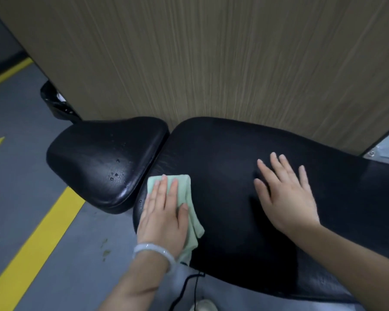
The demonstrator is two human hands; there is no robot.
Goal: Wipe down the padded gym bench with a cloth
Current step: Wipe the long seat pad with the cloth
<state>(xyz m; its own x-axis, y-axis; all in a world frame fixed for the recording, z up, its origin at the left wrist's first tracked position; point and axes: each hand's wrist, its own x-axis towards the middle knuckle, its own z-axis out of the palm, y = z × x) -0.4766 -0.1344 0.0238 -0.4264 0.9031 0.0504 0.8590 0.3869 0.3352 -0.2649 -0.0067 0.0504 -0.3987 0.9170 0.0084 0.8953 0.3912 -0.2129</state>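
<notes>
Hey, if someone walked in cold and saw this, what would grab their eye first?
The pale green cloth stands out, pressed flat by the left hand on the long black bench pad near the gap. The right hand rests flat mid-pad. Water droplets sit on the seat pad, left.

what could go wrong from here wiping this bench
Droplets sit on the seat pad while the cloth works the back pad; that pad may get skipped and stay wet. The cloth is near the gap between the pads, so liquid could be pushed in. The left hand presses with flat fingers only, so the cloth might bunch.
</notes>
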